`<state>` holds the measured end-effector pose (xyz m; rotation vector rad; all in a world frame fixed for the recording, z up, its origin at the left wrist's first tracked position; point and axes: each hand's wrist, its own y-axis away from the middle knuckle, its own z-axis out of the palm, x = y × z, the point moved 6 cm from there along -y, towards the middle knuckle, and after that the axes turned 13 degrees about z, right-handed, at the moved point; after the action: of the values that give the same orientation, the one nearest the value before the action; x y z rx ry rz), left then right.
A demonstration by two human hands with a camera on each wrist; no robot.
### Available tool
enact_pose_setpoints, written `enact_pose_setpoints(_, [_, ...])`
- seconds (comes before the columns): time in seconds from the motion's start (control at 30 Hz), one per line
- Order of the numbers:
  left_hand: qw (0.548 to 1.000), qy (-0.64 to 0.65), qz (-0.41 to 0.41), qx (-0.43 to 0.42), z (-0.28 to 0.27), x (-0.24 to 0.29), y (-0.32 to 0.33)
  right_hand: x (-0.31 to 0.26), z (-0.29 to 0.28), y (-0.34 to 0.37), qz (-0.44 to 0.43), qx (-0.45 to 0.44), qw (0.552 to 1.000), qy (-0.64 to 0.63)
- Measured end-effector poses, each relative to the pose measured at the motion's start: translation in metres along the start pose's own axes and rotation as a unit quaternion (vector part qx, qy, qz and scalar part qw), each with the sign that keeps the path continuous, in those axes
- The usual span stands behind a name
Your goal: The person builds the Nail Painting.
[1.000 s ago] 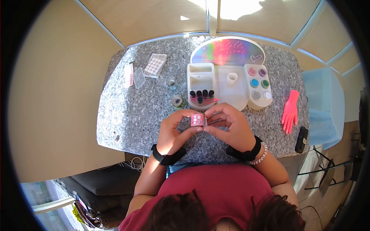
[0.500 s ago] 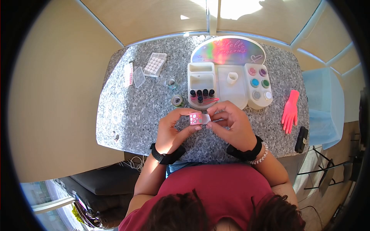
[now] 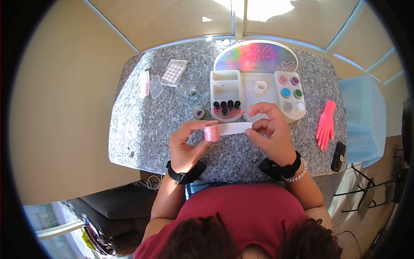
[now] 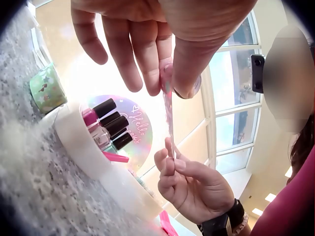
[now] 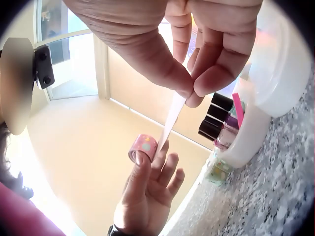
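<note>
So there's a speckled grey table (image 3: 159,129), left hand (image 3: 186,144) gripping a pink roll (image 3: 211,133) over its near edge, right hand (image 3: 272,133) pinching the pulled-out strip (image 3: 235,128).

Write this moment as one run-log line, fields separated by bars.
left hand: pinches pink patterned roll | right hand: pinches strip's free end | strip: stretched between hands, above table

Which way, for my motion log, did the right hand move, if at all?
Yes, the right hand moved rightward relative to the white organizer.
</note>
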<state>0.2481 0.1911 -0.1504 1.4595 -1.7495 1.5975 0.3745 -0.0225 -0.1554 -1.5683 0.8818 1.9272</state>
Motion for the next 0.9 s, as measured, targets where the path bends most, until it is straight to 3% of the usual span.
enact_pose_setpoints(0.07, [0.996, 0.041, -0.031, 0.069, -0.007, -0.009, 0.004, -0.001, -0.011, 0.0, -0.005, 0.024, 1.0, 0.006])
enact_pose_setpoints(0.2, [0.996, 0.026, -0.038, 0.074, -0.01, -0.009, 0.002, -0.006, -0.018, -0.001, -0.003, 0.028, 1.0, -0.001])
enact_pose_setpoints(0.3, [0.996, -0.077, -0.026, 0.038, -0.008, -0.002, -0.001, -0.007, -0.016, -0.002, -0.013, 0.014, 0.999, -0.03])
enact_pose_setpoints(0.37, [0.985, -0.168, 0.0, -0.027, 0.0, 0.017, -0.012, -0.007, -0.002, -0.003, 0.01, -0.079, 0.991, -0.105])
enact_pose_setpoints(0.5, [0.977, -0.206, -0.004, -0.058, 0.009, 0.02, -0.015, -0.014, 0.026, 0.001, 0.006, -0.18, 0.976, -0.119])
enact_pose_setpoints(0.67, [0.989, -0.134, -0.043, -0.051, 0.011, 0.02, -0.017, -0.003, 0.019, -0.004, 0.012, -0.149, 0.984, -0.094])
enact_pose_setpoints(0.8, [0.995, -0.093, -0.016, -0.035, 0.016, 0.016, -0.017, 0.006, 0.019, -0.007, 0.058, -0.124, 0.99, -0.035])
enact_pose_setpoints(0.83, [0.999, -0.033, -0.013, -0.025, 0.019, 0.011, -0.014, 0.006, 0.019, -0.007, 0.058, -0.123, 0.99, -0.035])
enact_pose_setpoints(0.9, [0.999, 0.028, -0.01, -0.013, 0.021, 0.004, -0.013, 0.009, 0.032, -0.006, 0.105, -0.259, 0.931, -0.235])
